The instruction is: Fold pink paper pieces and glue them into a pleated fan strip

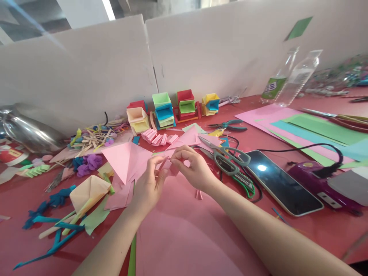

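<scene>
A small folded piece of pink paper [171, 168] is held up between both hands above a large pink sheet [195, 234]. My left hand [151, 184] pinches its left side with thumb and fingers. With its fingertips, my right hand [194, 168] grips the right side of the same piece. Another small folded pink strip [198, 195] lies on the sheet beneath my right wrist. Just beyond the hands sit several folded pink paper pieces [156, 138]. Grey-handled scissors [230, 159] rest right of my right hand.
Coloured paper boxes [163, 109] stand along the white partition [201, 53]. At right are a phone [284, 182], a purple power strip [319, 184], a green cutter [243, 184], pliers [230, 125], paper sheets [304, 128] and plastic bottles [299, 78]. Paper flowers [90, 163] and a metal kettle [34, 130] occupy the left.
</scene>
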Tool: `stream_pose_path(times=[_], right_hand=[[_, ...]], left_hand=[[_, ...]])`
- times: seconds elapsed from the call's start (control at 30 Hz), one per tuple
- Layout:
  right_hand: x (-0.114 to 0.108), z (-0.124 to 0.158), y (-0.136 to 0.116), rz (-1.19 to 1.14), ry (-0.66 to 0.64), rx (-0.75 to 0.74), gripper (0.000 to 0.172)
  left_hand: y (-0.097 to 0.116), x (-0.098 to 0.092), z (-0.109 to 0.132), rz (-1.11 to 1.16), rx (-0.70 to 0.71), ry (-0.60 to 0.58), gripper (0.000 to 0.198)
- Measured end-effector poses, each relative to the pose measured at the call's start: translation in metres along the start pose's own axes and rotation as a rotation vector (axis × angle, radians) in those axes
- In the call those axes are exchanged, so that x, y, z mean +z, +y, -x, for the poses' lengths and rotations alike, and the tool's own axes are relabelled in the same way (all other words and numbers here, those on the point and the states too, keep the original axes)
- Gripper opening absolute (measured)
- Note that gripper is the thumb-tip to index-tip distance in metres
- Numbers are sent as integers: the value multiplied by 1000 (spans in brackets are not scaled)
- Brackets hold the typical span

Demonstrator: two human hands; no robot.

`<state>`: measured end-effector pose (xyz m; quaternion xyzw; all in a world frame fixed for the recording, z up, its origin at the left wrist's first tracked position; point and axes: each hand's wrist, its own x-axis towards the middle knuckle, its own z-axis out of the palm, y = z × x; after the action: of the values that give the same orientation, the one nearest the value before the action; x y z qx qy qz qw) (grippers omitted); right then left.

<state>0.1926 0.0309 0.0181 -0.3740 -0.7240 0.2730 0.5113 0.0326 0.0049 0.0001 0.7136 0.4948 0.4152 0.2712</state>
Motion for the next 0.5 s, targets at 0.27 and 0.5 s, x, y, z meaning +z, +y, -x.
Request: stream_pose_path(times=[0.27,0.5], right_hand=[[1,0,2,-30,-40,-28,14],[-1,-1,5,-21,22,-71,6]], left_hand=[[-2,0,-6,73,66,83,18],[-4,0,-7,225,36,154,14]])
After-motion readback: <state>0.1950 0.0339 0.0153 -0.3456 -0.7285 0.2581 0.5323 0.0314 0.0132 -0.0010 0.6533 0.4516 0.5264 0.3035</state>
